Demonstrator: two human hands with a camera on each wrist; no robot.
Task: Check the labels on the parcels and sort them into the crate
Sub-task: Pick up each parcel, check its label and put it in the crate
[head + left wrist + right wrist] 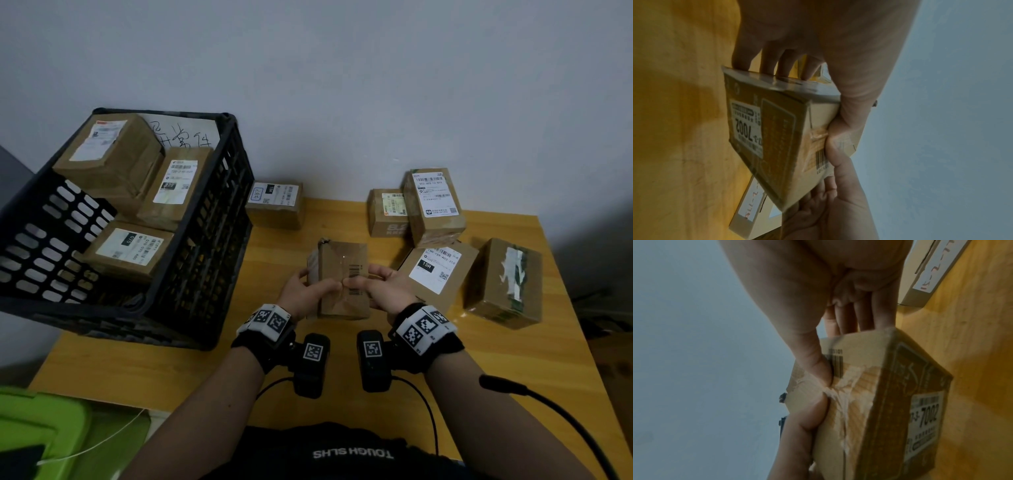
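A small parcel is held above the near-centre counter by both hands, thumbs on top; its down-turned label could be misread and missorted into the left-hand crate.

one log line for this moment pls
left hand: holds parcel | right hand: holds same parcel | parcel: above table, white label facing down | crate: three parcels

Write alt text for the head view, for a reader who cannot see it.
Both hands, left hand and right hand, hold a brown parcel above a wooden table. A black crate on the left holds three labelled parcels; five more parcels stand on the table by a grey wall.
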